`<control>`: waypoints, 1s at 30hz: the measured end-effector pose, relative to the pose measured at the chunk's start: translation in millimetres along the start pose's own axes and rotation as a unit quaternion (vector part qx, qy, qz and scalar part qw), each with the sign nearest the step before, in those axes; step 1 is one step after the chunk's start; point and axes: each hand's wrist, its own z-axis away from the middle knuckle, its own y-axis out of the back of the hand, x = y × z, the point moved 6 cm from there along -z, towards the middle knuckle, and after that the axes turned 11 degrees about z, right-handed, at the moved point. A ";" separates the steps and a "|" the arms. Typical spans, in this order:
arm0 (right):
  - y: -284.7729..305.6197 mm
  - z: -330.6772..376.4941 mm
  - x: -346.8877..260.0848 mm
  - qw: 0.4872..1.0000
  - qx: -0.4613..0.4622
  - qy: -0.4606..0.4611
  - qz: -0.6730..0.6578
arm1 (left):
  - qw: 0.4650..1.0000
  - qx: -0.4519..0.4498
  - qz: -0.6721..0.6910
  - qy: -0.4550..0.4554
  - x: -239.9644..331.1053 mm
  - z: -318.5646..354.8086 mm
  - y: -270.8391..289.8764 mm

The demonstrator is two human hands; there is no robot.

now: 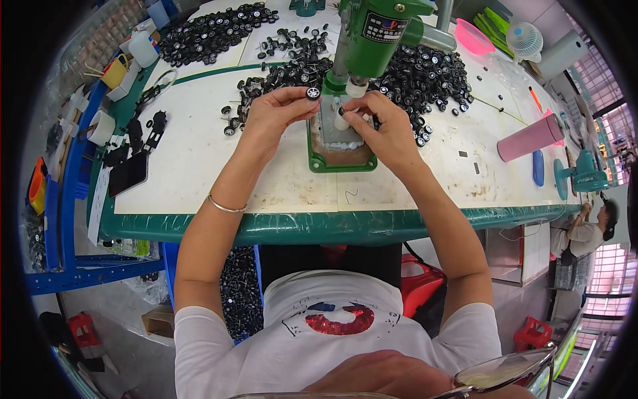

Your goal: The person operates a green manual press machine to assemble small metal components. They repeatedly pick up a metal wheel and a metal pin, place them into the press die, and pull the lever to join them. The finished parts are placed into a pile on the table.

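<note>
Wheel (313, 94) pinched in the left fingers (299, 108), right fingers (356, 122) gripping a small black piece (341, 112), green press (369, 54) rising just beyond!

A workshop, judging by the green bench press (375, 40), heaped black wheels (212, 34) and blue metal rack (100, 275).

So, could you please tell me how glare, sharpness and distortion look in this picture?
In the head view, the fisheye bows the table's green front edge and leaves black corners; in the same view, the grid windows at right look bright and washed-out, while the wheel in the left hand appears reasonably sharp.
</note>
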 end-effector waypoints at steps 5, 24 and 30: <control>0.8 -0.7 -1.6 0.997 0.018 0.043 0.063 | 1.000 0.004 -0.012 -0.017 -7.0 -0.5 1.5; -16.0 -16.9 20.4 0.956 -0.106 -0.158 -0.225 | 0.999 -0.016 -0.007 -0.029 -2.0 4.7 -1.1; -11.4 -8.7 32.9 0.940 -0.075 -0.169 -0.286 | 0.996 -0.041 -0.071 -0.046 5.7 2.8 -28.7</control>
